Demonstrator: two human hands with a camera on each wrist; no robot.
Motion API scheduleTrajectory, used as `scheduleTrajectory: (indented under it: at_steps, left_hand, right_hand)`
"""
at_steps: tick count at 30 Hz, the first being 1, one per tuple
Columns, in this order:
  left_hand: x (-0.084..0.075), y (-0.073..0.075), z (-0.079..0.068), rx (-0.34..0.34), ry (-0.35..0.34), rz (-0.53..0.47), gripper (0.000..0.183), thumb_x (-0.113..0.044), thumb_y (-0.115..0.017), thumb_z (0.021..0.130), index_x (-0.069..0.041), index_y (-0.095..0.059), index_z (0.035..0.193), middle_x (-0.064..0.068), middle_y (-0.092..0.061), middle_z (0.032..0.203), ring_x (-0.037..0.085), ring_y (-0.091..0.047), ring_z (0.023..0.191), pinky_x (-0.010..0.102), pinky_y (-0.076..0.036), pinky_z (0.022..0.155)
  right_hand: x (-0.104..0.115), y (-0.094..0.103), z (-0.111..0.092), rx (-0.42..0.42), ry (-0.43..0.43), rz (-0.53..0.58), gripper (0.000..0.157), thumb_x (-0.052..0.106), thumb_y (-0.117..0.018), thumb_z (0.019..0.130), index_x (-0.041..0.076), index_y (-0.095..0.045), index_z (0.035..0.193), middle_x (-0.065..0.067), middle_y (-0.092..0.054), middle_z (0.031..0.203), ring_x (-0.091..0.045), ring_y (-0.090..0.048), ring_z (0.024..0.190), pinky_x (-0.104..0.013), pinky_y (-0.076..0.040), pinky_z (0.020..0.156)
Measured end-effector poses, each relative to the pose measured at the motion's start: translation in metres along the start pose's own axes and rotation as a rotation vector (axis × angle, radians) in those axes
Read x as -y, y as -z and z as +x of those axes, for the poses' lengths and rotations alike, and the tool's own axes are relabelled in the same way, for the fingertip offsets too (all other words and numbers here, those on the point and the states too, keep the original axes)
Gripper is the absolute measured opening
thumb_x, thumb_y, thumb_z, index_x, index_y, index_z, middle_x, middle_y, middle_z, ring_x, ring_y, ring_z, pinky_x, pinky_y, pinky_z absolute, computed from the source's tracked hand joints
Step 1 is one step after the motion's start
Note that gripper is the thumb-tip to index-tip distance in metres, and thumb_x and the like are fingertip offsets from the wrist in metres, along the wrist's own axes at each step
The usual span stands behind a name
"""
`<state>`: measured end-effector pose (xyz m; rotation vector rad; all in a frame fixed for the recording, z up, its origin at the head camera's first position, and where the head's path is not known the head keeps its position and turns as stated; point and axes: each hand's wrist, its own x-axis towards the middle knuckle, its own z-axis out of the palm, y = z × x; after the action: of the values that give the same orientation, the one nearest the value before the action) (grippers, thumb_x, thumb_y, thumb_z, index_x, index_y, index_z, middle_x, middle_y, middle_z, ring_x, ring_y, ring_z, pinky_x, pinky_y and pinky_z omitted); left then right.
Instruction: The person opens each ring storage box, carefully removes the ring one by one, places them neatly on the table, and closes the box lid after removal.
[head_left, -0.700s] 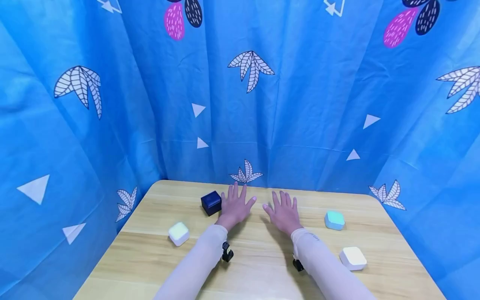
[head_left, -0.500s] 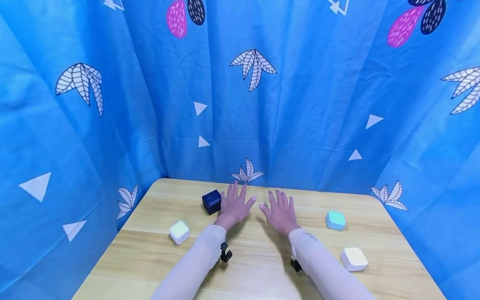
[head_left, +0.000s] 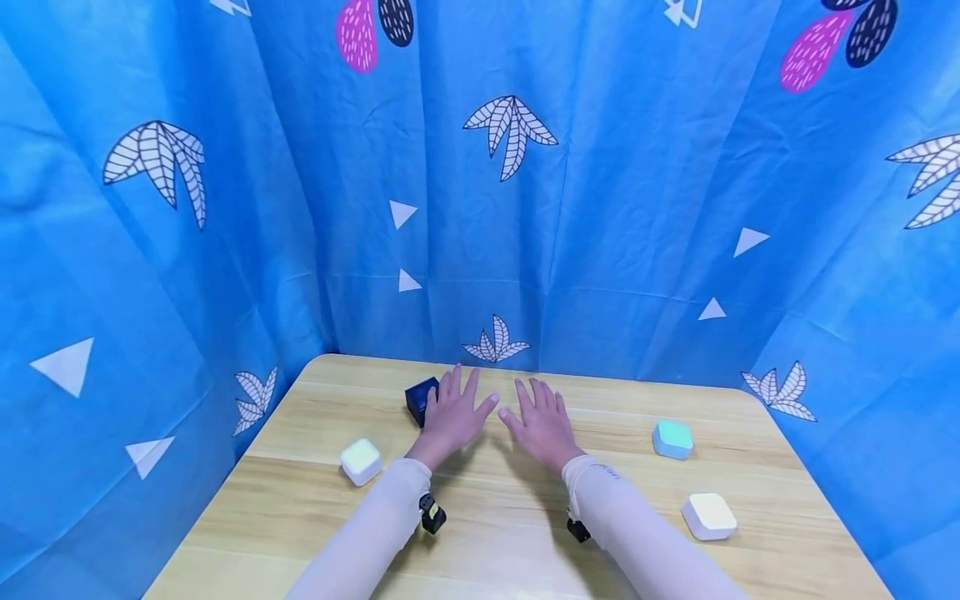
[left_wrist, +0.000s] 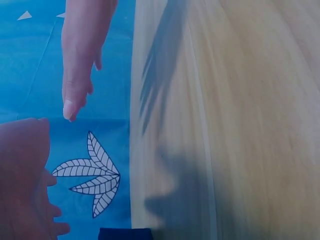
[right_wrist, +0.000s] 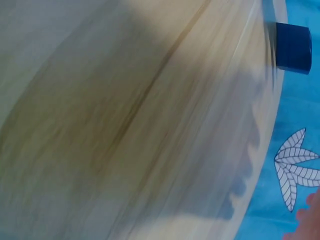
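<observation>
My left hand [head_left: 452, 417] is held over the wooden table with fingers straight and spread, holding nothing. Its fingers overlap the edge of a dark blue box [head_left: 418, 402] in the head view. To its right, my right hand [head_left: 542, 425] is also spread, palm down and holding nothing, its thumb pointing towards the left thumb. In the left wrist view the left hand [left_wrist: 22, 175] fills the lower left, and the right hand [left_wrist: 82, 55] hangs from the top. The right wrist view catches only fingertips of the right hand [right_wrist: 309, 222], with the dark box [right_wrist: 294, 48] at upper right.
A white rounded block [head_left: 361, 462] lies on the table [head_left: 495, 550] left of the left forearm. Right of the right arm are a turquoise-topped block [head_left: 672, 439] and another white block [head_left: 708, 517]. A blue patterned curtain [head_left: 645, 208] hangs behind the table's far edge.
Both hands have shifted left, the left hand now covering part of the dark blue box. The blocks have stayed in place; the head view has tilted slightly.
</observation>
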<state>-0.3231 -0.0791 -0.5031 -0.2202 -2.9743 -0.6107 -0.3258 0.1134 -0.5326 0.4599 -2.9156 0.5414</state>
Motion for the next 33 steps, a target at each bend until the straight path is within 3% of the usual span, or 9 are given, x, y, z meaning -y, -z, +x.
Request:
scheduleTrajectory:
  at_steps: [7,16,26,33]
  left_hand:
    - [0.012,0.005,-0.008,-0.019,-0.001,-0.017,0.078,-0.069,-0.031,0.100,-0.023,-0.021,0.162,0.016,-0.012,0.169,0.038,-0.009,0.155,0.065,-0.011,0.122]
    - [0.036,0.011,-0.025,-0.045,0.005,-0.001,0.080,-0.070,-0.032,0.099,-0.020,-0.023,0.162,0.016,-0.013,0.168,0.040,-0.012,0.154,0.065,-0.013,0.121]
    - [0.047,0.026,-0.040,-0.094,0.018,-0.046,0.078,-0.065,-0.037,0.101,-0.017,-0.025,0.161,0.021,-0.023,0.164,0.042,-0.020,0.151,0.063,-0.018,0.121]
    - [0.061,0.028,-0.049,-0.120,0.038,-0.050,0.079,-0.066,-0.038,0.100,-0.014,-0.029,0.160,0.022,-0.025,0.163,0.044,-0.023,0.149,0.063,-0.021,0.120]
  right_hand:
    - [0.015,0.000,0.000,-0.016,0.059,0.016,0.076,0.063,-0.031,0.103,0.014,-0.026,0.160,-0.021,-0.024,0.164,-0.038,-0.022,0.152,-0.060,-0.020,0.122]
    - [0.036,-0.008,-0.002,0.019,0.080,0.037,0.078,0.066,-0.029,0.102,0.017,-0.022,0.162,-0.017,-0.022,0.165,-0.035,-0.021,0.153,-0.056,-0.020,0.123]
    - [0.063,-0.014,-0.006,0.045,0.118,0.066,0.077,0.064,-0.035,0.102,0.018,-0.022,0.162,-0.016,-0.023,0.166,-0.033,-0.021,0.153,-0.054,-0.021,0.123]
    - [0.078,-0.021,-0.008,0.045,0.148,0.080,0.079,0.067,-0.033,0.100,0.017,-0.024,0.161,-0.017,-0.025,0.165,-0.033,-0.023,0.152,-0.054,-0.023,0.122]
